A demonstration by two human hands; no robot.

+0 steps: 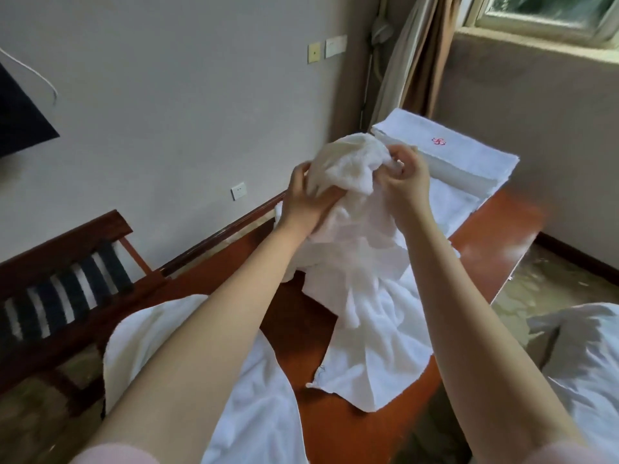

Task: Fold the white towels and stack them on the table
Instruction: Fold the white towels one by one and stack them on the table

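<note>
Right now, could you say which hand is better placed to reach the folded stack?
Probably the right hand: it pinches the towel just beside the folded stack; the left hand grips it farther off.

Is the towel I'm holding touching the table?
Touching. In the head view the white towel lies spread at its lower end on the wooden table, while left hand and right hand grip its top.

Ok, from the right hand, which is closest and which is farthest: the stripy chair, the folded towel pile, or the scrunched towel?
1. The scrunched towel: gripped by the right hand itself, in the middle.
2. The folded towel pile: just behind that hand, at the far end of the table.
3. The stripy chair: far off to the left, beside the table.
</note>
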